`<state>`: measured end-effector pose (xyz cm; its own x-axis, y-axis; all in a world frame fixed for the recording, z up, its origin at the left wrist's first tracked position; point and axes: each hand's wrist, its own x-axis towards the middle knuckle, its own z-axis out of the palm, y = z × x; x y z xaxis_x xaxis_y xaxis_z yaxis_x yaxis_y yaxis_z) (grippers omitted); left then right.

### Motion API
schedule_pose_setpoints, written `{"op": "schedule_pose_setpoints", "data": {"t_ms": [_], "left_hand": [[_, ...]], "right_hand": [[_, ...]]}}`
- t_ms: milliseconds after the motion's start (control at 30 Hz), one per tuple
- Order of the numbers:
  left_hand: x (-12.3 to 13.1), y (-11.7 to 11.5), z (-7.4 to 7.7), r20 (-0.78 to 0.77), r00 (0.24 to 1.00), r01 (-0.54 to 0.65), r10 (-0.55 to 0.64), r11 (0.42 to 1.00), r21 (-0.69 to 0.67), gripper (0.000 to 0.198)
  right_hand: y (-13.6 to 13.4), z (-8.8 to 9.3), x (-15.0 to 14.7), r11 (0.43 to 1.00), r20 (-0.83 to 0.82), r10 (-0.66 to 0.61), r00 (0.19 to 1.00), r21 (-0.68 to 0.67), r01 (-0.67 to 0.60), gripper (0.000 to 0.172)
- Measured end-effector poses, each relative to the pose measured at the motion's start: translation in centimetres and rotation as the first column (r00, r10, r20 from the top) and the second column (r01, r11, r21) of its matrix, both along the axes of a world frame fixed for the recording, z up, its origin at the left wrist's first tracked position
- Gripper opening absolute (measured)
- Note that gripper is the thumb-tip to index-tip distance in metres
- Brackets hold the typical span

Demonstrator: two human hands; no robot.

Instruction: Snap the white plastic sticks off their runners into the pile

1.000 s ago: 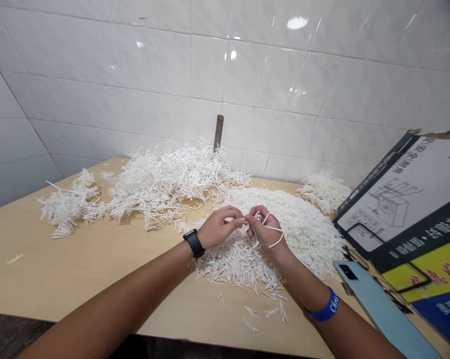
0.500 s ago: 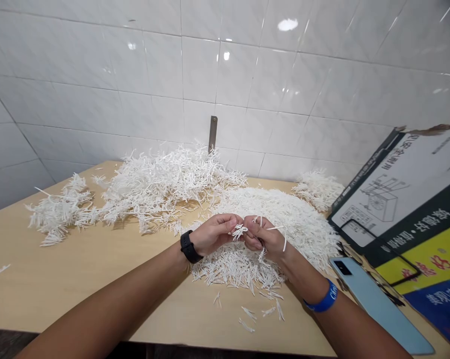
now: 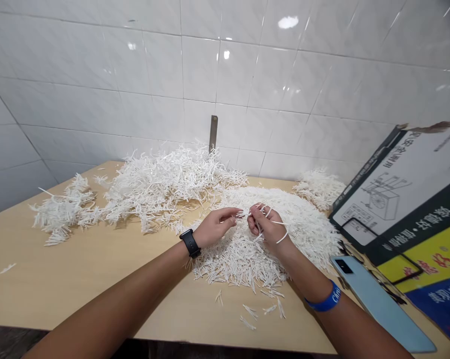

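Note:
My right hand is closed around a branching white plastic strand piece; thin white stems stick out between its fingers and curl over its back. Just left of it, my left hand has its fingers stretched toward the right hand, thumb and forefinger apart. White tips show in the small gap between the hands. Both hands hover above a broad heap of small white plastic pieces. Behind and to the left lies a looser, taller pile of tangled white branching strands.
A smaller white pile sits by the tiled wall. To the right stand a printed box, a light blue phone and dark-framed glasses. A metal strip rises behind the pile. Several loose pieces lie near the table's front edge.
My hands have moved apart a little. My left hand has loosened from a small bunch of white pieces, which no longer shows in its fingers; my right hand keeps its strands.

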<state>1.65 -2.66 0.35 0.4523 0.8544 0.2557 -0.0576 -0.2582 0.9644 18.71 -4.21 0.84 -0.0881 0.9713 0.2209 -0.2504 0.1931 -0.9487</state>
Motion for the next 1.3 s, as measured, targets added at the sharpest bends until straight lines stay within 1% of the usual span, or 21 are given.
{"op": "schedule_pose_setpoints", "data": {"t_ms": [100, 167, 267, 333, 400, 467, 533, 600, 633, 667, 700, 767, 833, 933, 1000, 1067, 1167, 1300], "left_hand": [[0.0, -0.3, 0.3, -0.018, 0.999, 0.049, -0.048, 0.997, 0.067, 0.042], [0.0, -0.5, 0.4, -0.039, 0.998, 0.055, -0.051, 0.993, 0.107, 0.04], [0.0, -0.5, 0.5, -0.115, 0.993, -0.006, 0.025, 0.986, 0.164, 0.037], [-0.1, -0.7, 0.7, -0.169, 0.982, -0.052, 0.087, 0.978, 0.202, 0.038], [-0.1, -1.2, 1.0, -0.222, 0.969, -0.049, 0.109, 0.964, 0.261, 0.039], [0.0, -1.9, 1.3, -0.253, 0.964, 0.006, 0.082, 0.944, 0.331, 0.04], [0.1, -2.4, 1.6, -0.251, 0.967, 0.068, 0.03, 0.926, 0.372, 0.041], [0.2, -2.4, 1.5, -0.247, 0.969, 0.097, 0.0, 0.921, 0.379, 0.04], [0.2, -2.2, 1.4, -0.252, 0.967, 0.077, 0.022, 0.923, 0.378, 0.039], [0.2, -1.8, 1.2, -0.261, 0.963, 0.036, 0.069, 0.925, 0.377, 0.037], [0.2, -1.3, 0.9, -0.275, 0.953, -0.017, 0.129, 0.926, 0.378, 0.034], [0.0, -0.3, 0.2, -0.31, 0.918, -0.118, 0.246, 0.918, 0.38, 0.025], [-0.3, 0.3, -0.4, -0.336, 0.891, -0.164, 0.305, 0.907, 0.387, 0.028], [-0.5, 0.3, -0.6, -0.328, 0.889, -0.144, 0.321, 0.874, 0.465, 0.039], [-0.4, -0.1, -0.3, -0.294, 0.896, -0.143, 0.333, 0.843, 0.518, 0.039], [-0.3, -0.6, 0.2, -0.25, 0.902, -0.175, 0.353, 0.826, 0.536, 0.03], [0.0, -1.3, 0.9, -0.181, 0.908, -0.232, 0.379, 0.811, 0.537, 0.019], [0.2, -1.7, 1.2, -0.14, 0.907, -0.263, 0.398, 0.794, 0.548, 0.016]], "right_hand": [[-0.1, -0.2, -0.2, 0.998, 0.07, -0.046, 0.996, 0.033, 0.044, 0.033], [-0.3, -0.3, -0.4, 0.993, 0.135, -0.077, 0.988, 0.095, 0.064, 0.032], [-0.6, -0.7, -0.8, 0.981, 0.231, -0.099, 0.968, 0.188, 0.055, 0.033], [-0.7, -1.0, -1.0, 0.979, 0.249, -0.109, 0.962, 0.196, 0.06, 0.034], [-0.4, -1.0, -0.8, 0.986, 0.198, -0.116, 0.973, 0.138, 0.089, 0.034], [0.2, -0.5, 0.2, 0.981, 0.072, -0.186, 0.98, 0.061, 0.182, 0.032], [1.0, 0.4, 1.6, 0.95, -0.048, -0.311, 0.949, 0.018, 0.312, 0.031], [1.5, 1.3, 2.9, 0.921, -0.099, -0.381, 0.919, 0.039, 0.386, 0.03], [1.7, 1.7, 3.2, 0.926, -0.11, -0.365, 0.924, 0.056, 0.373, 0.029], [1.7, 2.0, 3.3, 0.943, -0.118, -0.32, 0.94, 0.06, 0.328, 0.027], [1.5, 2.1, 3.2, 0.964, -0.122, -0.253, 0.96, 0.052, 0.261, 0.025], [1.1, 2.1, 2.4, 0.997, -0.137, -0.083, 0.987, -0.006, 0.083, 0.019], [0.5, 2.0, 1.6, 0.995, -0.184, 0.053, 0.981, -0.076, -0.068, 0.019], [-0.2, 1.8, 0.9, 0.97, -0.279, 0.17, 0.945, -0.122, -0.21, 0.028], [-0.5, 1.7, 0.7, 0.962, -0.301, 0.186, 0.935, -0.136, -0.236, 0.033], [-0.7, 1.6, 0.4, 0.969, -0.275, 0.148, 0.95, -0.151, -0.195, 0.035], [-1.1, 1.2, -0.2, 0.984, -0.185, 0.087, 0.979, -0.136, -0.113, 0.038], [-1.5, 0.7, -1.0, 0.996, -0.051, 0.061, 0.997, -0.057, -0.064, 0.041]]}}
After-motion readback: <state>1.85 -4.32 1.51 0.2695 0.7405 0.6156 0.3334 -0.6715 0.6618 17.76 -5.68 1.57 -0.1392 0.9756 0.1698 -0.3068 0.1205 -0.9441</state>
